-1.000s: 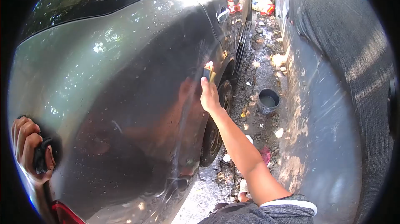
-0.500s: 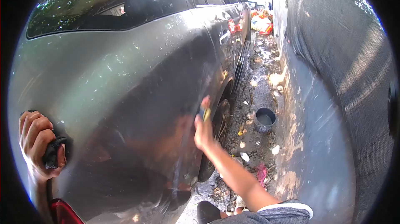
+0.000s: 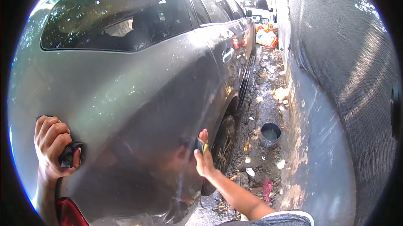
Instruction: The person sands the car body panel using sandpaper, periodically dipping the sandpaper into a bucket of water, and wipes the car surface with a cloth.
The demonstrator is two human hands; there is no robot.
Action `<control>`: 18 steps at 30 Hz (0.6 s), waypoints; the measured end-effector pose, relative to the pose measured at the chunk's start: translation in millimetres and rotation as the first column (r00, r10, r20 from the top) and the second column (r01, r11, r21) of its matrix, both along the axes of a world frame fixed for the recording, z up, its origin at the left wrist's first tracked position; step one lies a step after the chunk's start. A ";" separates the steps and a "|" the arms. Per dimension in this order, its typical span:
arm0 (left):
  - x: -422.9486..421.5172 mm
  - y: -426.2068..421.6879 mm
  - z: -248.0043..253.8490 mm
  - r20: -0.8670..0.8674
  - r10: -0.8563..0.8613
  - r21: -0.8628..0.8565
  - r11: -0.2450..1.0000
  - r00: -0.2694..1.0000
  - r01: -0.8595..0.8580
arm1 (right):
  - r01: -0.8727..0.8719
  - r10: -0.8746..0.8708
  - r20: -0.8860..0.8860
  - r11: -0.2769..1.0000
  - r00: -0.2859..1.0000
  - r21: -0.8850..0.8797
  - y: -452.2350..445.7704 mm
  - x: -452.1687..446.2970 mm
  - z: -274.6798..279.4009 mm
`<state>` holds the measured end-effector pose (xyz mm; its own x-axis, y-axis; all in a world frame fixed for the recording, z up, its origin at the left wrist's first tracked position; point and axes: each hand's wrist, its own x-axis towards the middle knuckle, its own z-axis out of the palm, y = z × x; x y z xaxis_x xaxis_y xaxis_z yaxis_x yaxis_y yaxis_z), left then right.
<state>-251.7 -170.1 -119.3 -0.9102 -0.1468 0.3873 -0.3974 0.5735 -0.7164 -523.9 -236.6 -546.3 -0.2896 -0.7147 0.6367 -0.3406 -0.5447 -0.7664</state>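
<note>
A dark grey car [image 3: 138, 150] fills the left and middle of the view, its paint wet and reflective. At the far left my left hand [image 3: 52, 146] is closed around a crumpled black cloth [image 3: 72, 153] against the body panel, above the red tail light [image 3: 70, 212]. My right hand [image 3: 203, 158] grips a small dark and yellow pad [image 3: 202, 145] at the panel near the rear wheel [image 3: 224, 142]. The pad's inner side is partly hidden by my fingers.
A black bucket [image 3: 270, 134] of greyish liquid stands on the wet, littered ground right of the car. A grey wall [image 3: 323, 142] with dark netting [image 3: 348, 49] runs along the right. Red and white bags [image 3: 266, 37] lie farther ahead, before another vehicle [image 3: 257, 9].
My right hand has moved down along the panel with the pad. My left hand and the cloth appear farther right. The view has tilted up, showing more of the car's windows.
</note>
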 end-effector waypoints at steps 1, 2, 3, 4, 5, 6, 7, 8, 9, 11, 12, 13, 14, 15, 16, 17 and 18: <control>0.4 0.3 0.1 0.004 0.000 0.005 1.000 1.000 0.000 | -0.025 0.025 0.000 1.000 1.000 0.016 -0.2 -3.5 2.5; 0.1 -0.8 0.1 0.004 -0.002 0.005 1.000 1.000 0.002 | -0.011 0.008 0.041 0.997 0.999 0.073 -22.6 -23.4 11.9; -0.7 -0.4 -0.7 0.000 0.002 -0.016 1.000 1.000 -0.002 | -0.166 0.117 0.230 0.964 0.966 0.208 -53.4 -55.2 17.9; -0.7 -1.0 -0.7 -0.004 0.001 -0.021 1.000 1.000 -0.001 | -0.341 0.193 0.422 0.887 0.886 0.312 -74.5 -75.4 16.6; -0.4 -1.1 -1.0 -0.006 0.003 -0.013 1.000 1.000 -0.003 | -0.344 0.197 0.416 0.885 0.888 0.315 -77.0 -71.2 11.8; -0.3 -0.2 -0.8 -0.008 0.006 -0.008 1.000 1.000 -0.006 | -0.204 0.076 0.393 0.934 0.916 0.294 -76.9 -60.2 6.8; -1.4 0.2 -1.0 -0.016 0.007 -0.008 1.000 1.000 -0.008 | -0.054 -0.052 0.374 0.962 0.926 0.267 -74.0 -49.4 2.2; -2.2 0.4 -1.3 -0.027 0.005 -0.016 1.000 1.000 -0.005 | -0.049 -0.051 0.365 0.964 0.930 0.260 -52.0 -31.7 -3.9; -2.9 0.4 -1.3 -0.022 0.002 -0.008 1.000 1.000 -0.002 | -0.063 0.033 0.223 0.990 0.974 0.128 -12.1 -4.7 -10.5; -2.6 1.2 0.0 -0.018 -0.003 -0.024 1.000 1.000 0.003 | -0.119 0.120 0.078 0.993 0.990 -0.014 3.4 4.8 -15.0; -1.5 0.9 -0.5 -0.019 -0.003 -0.019 1.000 1.000 0.002 | -0.141 0.142 0.099 0.990 0.985 -0.018 -2.3 -0.8 -17.2; -1.5 0.1 -0.3 -0.014 -0.006 -0.009 1.000 1.000 0.006 | -0.211 0.203 0.179 0.977 0.963 0.026 -26.7 -22.0 -10.8; -2.9 -0.7 0.9 -0.003 -0.016 -0.015 1.000 1.000 0.016 | -0.203 0.123 0.330 0.954 0.936 0.222 -52.5 -51.7 -2.9; -3.9 -0.7 1.1 -0.006 -0.019 -0.020 1.000 1.000 0.019 | -0.224 0.015 0.454 0.884 0.891 0.410 -76.6 -75.7 2.5; -3.9 0.1 0.1 -0.016 -0.016 -0.023 1.000 1.000 0.015 | 0.052 -0.056 0.482 0.998 0.875 0.021 -97.0 -78.2 12.8; -3.9 0.3 0.7 -0.011 -0.011 -0.018 1.000 1.000 0.010 | 0.006 -0.067 0.469 0.992 0.881 0.129 -90.1 -70.1 8.0; -4.8 1.2 3.3 -0.009 -0.016 -0.031 0.999 1.000 0.016 | -0.032 -0.077 0.454 0.973 0.888 0.227 -77.0 -58.8 4.2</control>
